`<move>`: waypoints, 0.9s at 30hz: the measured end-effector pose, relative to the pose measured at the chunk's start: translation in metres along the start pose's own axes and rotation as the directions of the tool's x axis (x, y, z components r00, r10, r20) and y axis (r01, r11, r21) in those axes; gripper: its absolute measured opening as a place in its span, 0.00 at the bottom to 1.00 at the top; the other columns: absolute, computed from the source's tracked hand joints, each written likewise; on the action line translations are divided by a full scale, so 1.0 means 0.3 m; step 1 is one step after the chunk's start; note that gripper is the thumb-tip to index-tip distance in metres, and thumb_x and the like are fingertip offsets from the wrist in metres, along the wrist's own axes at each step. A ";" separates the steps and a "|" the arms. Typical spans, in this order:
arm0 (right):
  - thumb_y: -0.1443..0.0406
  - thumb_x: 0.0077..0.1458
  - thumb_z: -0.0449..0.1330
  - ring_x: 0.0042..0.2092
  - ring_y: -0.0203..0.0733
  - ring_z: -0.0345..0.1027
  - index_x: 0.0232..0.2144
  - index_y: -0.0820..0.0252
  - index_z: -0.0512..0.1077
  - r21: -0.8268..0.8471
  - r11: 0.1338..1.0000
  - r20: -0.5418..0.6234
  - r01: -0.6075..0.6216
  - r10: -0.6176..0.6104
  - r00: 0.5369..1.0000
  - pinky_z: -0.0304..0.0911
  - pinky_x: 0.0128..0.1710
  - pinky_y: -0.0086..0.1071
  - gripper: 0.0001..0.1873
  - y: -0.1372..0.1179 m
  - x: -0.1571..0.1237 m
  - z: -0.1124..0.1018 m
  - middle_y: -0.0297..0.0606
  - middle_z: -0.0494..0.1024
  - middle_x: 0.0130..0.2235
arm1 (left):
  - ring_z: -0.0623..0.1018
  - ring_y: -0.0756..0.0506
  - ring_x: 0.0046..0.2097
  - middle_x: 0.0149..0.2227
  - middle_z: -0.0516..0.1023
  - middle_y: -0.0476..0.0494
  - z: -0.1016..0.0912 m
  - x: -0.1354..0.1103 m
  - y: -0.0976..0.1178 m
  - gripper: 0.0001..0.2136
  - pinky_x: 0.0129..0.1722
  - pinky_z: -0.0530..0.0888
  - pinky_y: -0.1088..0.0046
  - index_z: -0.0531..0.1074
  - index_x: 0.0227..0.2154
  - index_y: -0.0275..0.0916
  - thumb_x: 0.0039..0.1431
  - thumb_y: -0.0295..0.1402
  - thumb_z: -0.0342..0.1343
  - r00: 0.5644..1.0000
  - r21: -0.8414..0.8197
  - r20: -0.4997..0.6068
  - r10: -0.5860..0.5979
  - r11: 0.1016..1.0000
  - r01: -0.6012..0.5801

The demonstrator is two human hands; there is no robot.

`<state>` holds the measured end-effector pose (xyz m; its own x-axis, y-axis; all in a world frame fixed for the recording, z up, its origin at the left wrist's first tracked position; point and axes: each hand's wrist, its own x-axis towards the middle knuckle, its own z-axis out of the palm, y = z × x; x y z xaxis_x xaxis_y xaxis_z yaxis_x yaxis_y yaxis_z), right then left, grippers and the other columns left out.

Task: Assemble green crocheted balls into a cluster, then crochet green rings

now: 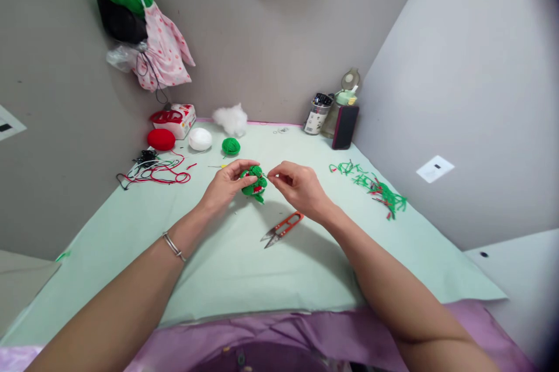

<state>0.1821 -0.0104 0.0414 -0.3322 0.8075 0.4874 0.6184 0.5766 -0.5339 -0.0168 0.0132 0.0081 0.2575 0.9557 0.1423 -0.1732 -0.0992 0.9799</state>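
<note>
My left hand (226, 187) is closed around a small green crocheted toy (257, 187) with red and white patches, holding it above the table. Close by on its right, my right hand (297, 184) is pinched on a thin needle-like tool (265, 175) that points at the toy. Much of that tool is hidden by my fingers. Below my right hand, orange thread snips (283, 228) lie on the table, blades toward the front left. A small green yarn ball (231, 146) sits behind my left hand.
A pale green cloth covers the table (244, 284). Back left are a red yarn ball (161, 140), a white yarn ball (200, 139), loose yarn (161, 174) and white stuffing (231, 120). At right stand a phone (345, 127) and pen can (317, 116), with green yarn scraps (384, 194) nearer.
</note>
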 end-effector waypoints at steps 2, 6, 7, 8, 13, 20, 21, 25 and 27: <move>0.70 0.58 0.58 0.25 0.33 0.58 0.30 0.59 0.75 -0.009 1.000 0.004 -0.010 0.010 1.000 0.55 0.31 0.30 0.07 -0.005 -0.001 -0.001 0.32 0.73 0.26 | 0.76 0.47 0.42 0.40 0.79 0.46 0.000 0.001 -0.003 0.16 0.45 0.72 0.67 0.78 0.42 0.41 0.48 0.34 0.69 1.000 0.011 -0.001 0.013 1.000 -0.013; 0.70 0.56 0.58 0.25 0.32 0.56 0.30 0.60 0.76 0.006 0.997 0.026 -0.072 0.072 0.997 0.53 0.30 0.29 0.06 -0.017 -0.003 0.008 0.30 0.69 0.23 | 0.76 0.46 0.42 0.38 0.79 0.46 0.004 -0.001 -0.012 0.16 0.44 0.73 0.67 0.78 0.39 0.40 0.45 0.32 0.69 0.999 0.032 -0.009 0.032 0.999 -0.031; 0.70 0.56 0.58 0.25 0.32 0.56 0.30 0.60 0.75 0.027 0.995 0.036 -0.098 0.097 0.995 0.53 0.30 0.29 0.06 -0.019 -0.003 0.013 0.29 0.68 0.22 | 0.76 0.46 0.41 0.38 0.79 0.47 0.005 -0.002 -0.015 0.16 0.43 0.73 0.67 0.78 0.39 0.40 0.45 0.31 0.69 1.000 0.031 -0.006 0.031 0.999 -0.031; 0.69 0.56 0.58 0.24 0.32 0.55 0.30 0.60 0.75 0.058 0.990 0.045 -0.129 0.127 0.991 0.52 0.29 0.29 0.06 -0.020 -0.002 0.019 0.28 0.67 0.22 | 0.76 0.46 0.40 0.37 0.79 0.47 0.006 -0.003 -0.018 0.16 0.42 0.73 0.68 0.78 0.39 0.40 0.44 0.31 0.69 1.000 0.027 -0.006 0.028 0.999 -0.028; 0.61 0.55 0.59 0.24 0.32 0.51 0.30 0.61 0.75 0.370 0.880 0.153 -0.298 0.259 0.954 0.49 0.26 0.29 0.08 0.005 0.007 0.045 0.26 0.62 0.20 | 0.76 0.47 0.38 0.34 0.79 0.49 0.004 -0.001 -0.022 0.15 0.41 0.72 0.70 0.78 0.37 0.39 0.43 0.29 0.70 0.999 -0.015 -0.040 0.011 1.000 -0.011; 0.59 0.52 0.63 0.28 0.33 0.54 0.32 0.62 0.78 0.520 0.804 0.248 -0.287 0.180 0.952 0.52 0.29 0.31 0.11 0.056 0.027 0.006 0.32 0.71 0.27 | 0.77 0.46 0.39 0.36 0.80 0.45 -0.004 -0.001 -0.015 0.16 0.42 0.73 0.67 0.79 0.39 0.39 0.44 0.31 0.71 1.000 -0.023 -0.015 -0.028 0.999 0.027; 0.59 0.52 0.63 0.29 0.34 0.55 0.32 0.61 0.79 0.509 0.816 0.255 -0.275 0.162 0.953 0.53 0.30 0.31 0.11 0.057 0.030 -0.007 0.33 0.73 0.28 | 0.78 0.46 0.39 0.37 0.81 0.45 -0.004 -0.003 -0.014 0.16 0.42 0.73 0.67 0.79 0.39 0.39 0.44 0.32 0.70 0.999 -0.021 -0.005 -0.036 0.999 0.036; 0.60 0.53 0.63 0.30 0.34 0.58 0.31 0.61 0.80 0.469 0.852 0.285 -0.234 0.104 0.953 0.55 0.31 0.32 0.10 0.055 0.036 -0.045 0.35 0.75 0.30 | 0.78 0.46 0.39 0.39 0.82 0.43 -0.002 -0.009 -0.008 0.16 0.43 0.73 0.66 0.80 0.41 0.39 0.47 0.34 0.70 0.997 -0.023 0.045 -0.060 0.998 0.061; 0.60 0.53 0.63 0.29 0.34 0.58 0.31 0.61 0.79 0.476 0.848 0.285 -0.234 0.103 0.953 0.55 0.31 0.32 0.10 0.056 0.035 -0.042 0.34 0.74 0.29 | 0.79 0.46 0.39 0.39 0.82 0.43 0.000 -0.009 -0.006 0.16 0.42 0.73 0.66 0.80 0.41 0.40 0.47 0.35 0.70 0.996 -0.028 0.063 -0.063 0.997 0.065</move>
<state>0.1979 0.0061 0.0463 -0.4558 0.8642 0.2130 0.2627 0.3593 -0.8955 -0.0171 0.0108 0.0060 0.3276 0.9407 0.0885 -0.1826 -0.0289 0.9828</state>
